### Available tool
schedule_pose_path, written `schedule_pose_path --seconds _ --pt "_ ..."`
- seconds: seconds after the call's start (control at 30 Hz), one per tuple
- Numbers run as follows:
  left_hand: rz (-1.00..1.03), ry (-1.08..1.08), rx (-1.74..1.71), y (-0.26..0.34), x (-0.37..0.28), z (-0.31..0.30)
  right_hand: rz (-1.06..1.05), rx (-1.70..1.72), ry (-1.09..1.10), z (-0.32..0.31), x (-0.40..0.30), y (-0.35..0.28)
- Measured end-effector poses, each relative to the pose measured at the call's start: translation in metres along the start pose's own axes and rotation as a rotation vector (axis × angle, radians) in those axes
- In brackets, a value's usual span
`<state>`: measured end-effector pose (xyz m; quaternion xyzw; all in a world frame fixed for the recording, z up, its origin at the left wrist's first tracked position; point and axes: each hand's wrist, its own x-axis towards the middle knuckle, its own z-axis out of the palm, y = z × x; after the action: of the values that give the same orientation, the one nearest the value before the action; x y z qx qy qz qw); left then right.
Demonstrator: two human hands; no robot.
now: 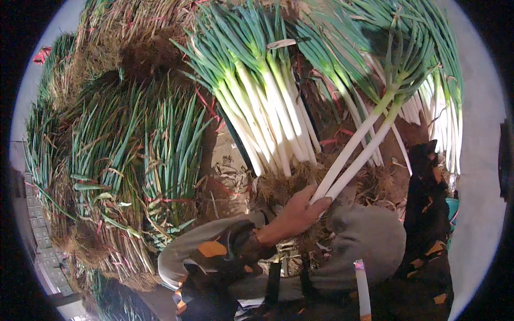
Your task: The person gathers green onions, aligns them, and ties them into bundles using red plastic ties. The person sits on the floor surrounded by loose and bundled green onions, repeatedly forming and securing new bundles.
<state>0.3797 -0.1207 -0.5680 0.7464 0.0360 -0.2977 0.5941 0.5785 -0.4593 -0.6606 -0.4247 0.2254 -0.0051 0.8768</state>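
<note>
My left hand [295, 214] is closed around the lower white ends of two long Welsh onions [357, 144]. Their stalks slant up to the right, and their green tops overlap other onions. Just beyond the hand, a bundle of cleaned Welsh onions [267, 116] leans with its roots towards me and green leaves away. Brown root trimmings [277, 186] lie about its lower end. The dark, orange-patterned right sleeve [425, 208] reaches forward along the right side, but my right hand cannot be seen.
Stacked unpeeled onions [108, 140] with dry leaves and soil fill the left. More white-stalked onions [443, 124] stand at the far right, near a teal object [451, 212]. Red ties [207, 102] lie among the bundles. A cigarette [362, 289] juts into view below, above my grey-trousered knees [369, 240].
</note>
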Motion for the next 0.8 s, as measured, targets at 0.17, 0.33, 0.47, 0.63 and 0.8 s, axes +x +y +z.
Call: schedule_pose_path --seconds 0.17,0.33,0.47,0.63,0.8 --pt "-0.053 -0.074 0.009 -0.008 -0.035 0.007 0.193 0.281 -0.027 0.070 -0.013 0.015" --pt "-0.134 -0.054 0.210 -0.042 -0.073 0.014 0.079 0.202 -0.563 0.102 -0.023 0.036" --pt "-0.084 0.043 0.319 -0.087 -0.079 0.019 0.414 0.121 -0.843 0.191 -0.043 0.044" --pt "0.117 0.389 0.350 -0.088 -0.033 0.008 0.167 -0.175 -0.765 0.316 -0.085 0.046" --pt "0.279 0.484 1.072 -0.101 0.029 -0.008 -0.134 -0.309 -1.040 0.319 -0.027 0.112"
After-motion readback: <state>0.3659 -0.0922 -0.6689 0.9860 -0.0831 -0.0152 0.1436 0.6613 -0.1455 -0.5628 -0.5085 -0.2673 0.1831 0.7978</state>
